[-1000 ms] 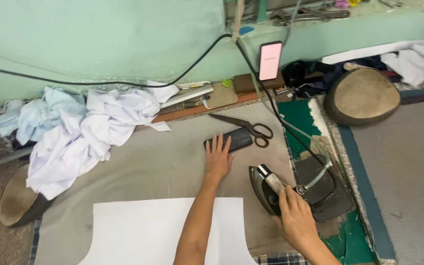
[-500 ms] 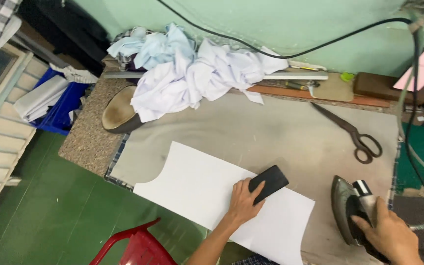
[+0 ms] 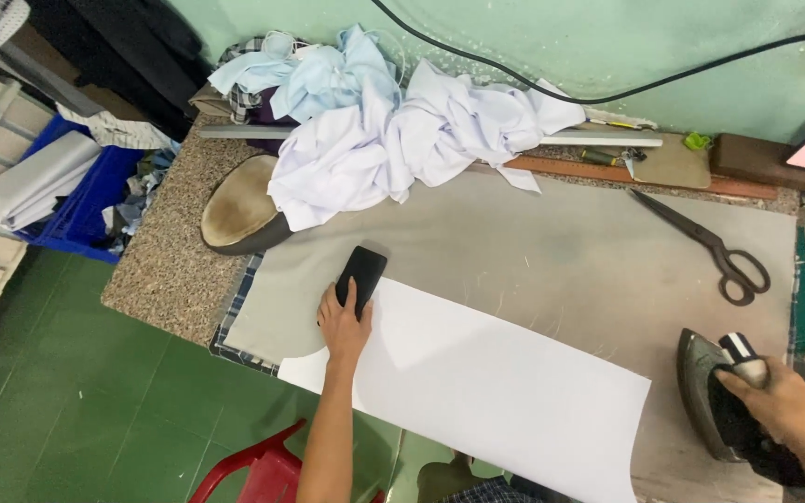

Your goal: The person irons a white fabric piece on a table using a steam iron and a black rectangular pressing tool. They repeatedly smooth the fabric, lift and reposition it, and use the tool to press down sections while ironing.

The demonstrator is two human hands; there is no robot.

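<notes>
My left hand [image 3: 343, 321] presses a flat black block [image 3: 361, 276] at the left edge of a white cloth panel [image 3: 496, 377] spread on the grey padded ironing surface [image 3: 552, 251]. The hand lies on the block's near end, fingers on top of it. My right hand [image 3: 780, 405] grips the handle of a dark electric iron [image 3: 705, 391], which rests on the surface just past the panel's right edge.
A pile of white and pale blue shirts [image 3: 384, 121] lies at the back left beside an oval pressing pad [image 3: 239, 210]. Black scissors [image 3: 705, 244] lie at the back right. A black cable [image 3: 607, 93] runs along the green wall. A red stool [image 3: 253, 466] stands below.
My left hand slid the black block leftward across the white panel to its left edge. The camera swung left. My right hand stays on the iron.
</notes>
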